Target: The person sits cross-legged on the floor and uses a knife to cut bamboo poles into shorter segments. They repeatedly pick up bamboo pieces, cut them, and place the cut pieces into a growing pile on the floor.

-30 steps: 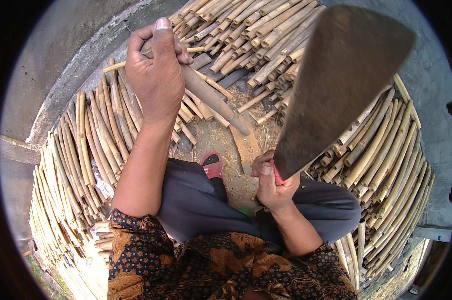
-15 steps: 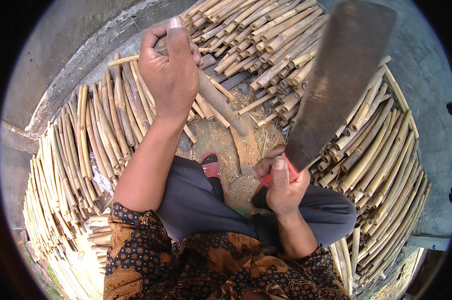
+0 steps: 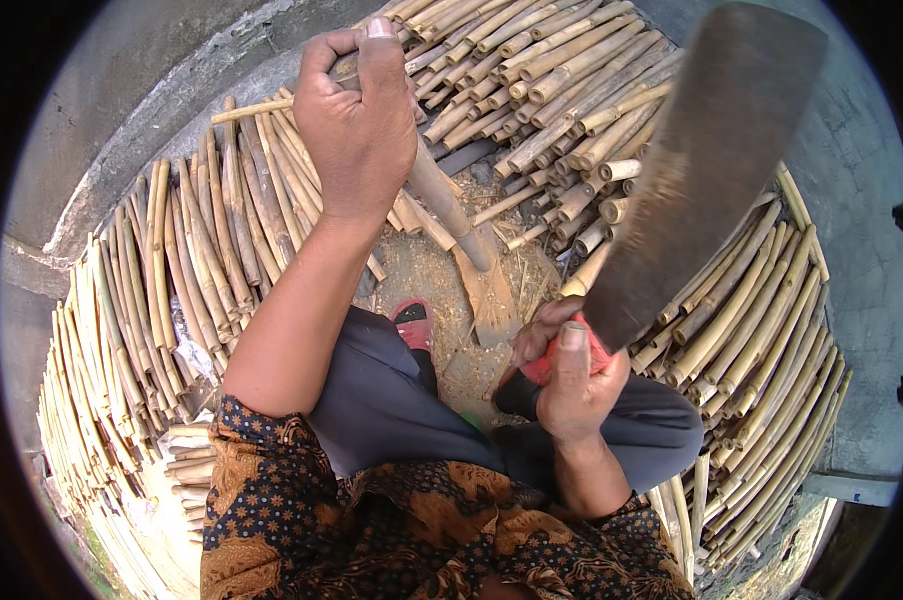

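My left hand (image 3: pixel 356 135) is wrapped round the upper part of a bamboo stick (image 3: pixel 443 205), which stands tilted. The stick's lower end comes down on a worn wooden block (image 3: pixel 493 305) on the ground. Closed round a red grip, my right hand (image 3: pixel 576 390) holds a machete (image 3: pixel 716 160) with a broad, dark, blunt-ended blade. The blade is raised, pointing up and to the right, apart from the stick. My right thumb lies along the grip.
A large pile of cut bamboo (image 3: pixel 541 70) lies at the far side. More bamboo is stacked at my left (image 3: pixel 186 250) and at my right (image 3: pixel 761 330). Wood chips cover the ground between my feet; a pink sandal (image 3: pixel 414 325) is on one foot. Grey walls curve behind the stacks.
Both hands have shifted slightly to the right in view, with the stick and the machete still in them. The blade remains raised.
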Available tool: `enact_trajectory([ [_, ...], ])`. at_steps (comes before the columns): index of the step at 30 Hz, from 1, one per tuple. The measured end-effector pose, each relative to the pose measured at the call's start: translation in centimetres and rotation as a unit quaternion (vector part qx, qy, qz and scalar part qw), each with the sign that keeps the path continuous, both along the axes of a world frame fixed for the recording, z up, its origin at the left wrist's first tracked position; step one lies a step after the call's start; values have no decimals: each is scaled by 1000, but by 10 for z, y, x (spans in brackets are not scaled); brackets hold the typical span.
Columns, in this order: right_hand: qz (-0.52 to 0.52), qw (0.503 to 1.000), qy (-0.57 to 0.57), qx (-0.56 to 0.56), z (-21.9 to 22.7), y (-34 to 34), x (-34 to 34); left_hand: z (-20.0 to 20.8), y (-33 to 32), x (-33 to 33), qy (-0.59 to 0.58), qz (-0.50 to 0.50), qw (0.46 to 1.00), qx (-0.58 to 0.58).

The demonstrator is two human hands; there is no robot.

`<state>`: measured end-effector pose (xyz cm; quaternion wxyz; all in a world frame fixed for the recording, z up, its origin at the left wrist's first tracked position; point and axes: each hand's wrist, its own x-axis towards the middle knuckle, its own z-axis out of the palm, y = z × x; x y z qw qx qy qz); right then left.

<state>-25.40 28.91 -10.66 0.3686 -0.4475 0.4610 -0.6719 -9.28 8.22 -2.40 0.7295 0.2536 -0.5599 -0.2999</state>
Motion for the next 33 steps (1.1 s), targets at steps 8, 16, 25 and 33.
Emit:
enact_trajectory([
  [8, 77, 901, 264, 336, -87, -15, 8, 4, -8, -5, 7, 11, 1000, -29],
  [16, 37, 996, 52, 61, 4, 2, 0, -6, -11, 0, 12, 20, 999, -34],
  [25, 92, 915, 115, 375, -64, -6, 20, 4, -16, 4, 22, 25, 999, 0],
  [33, -49, 995, 53, -73, -21, 4, 3, -5, -11, 9, 12, 29, 999, 29],
])
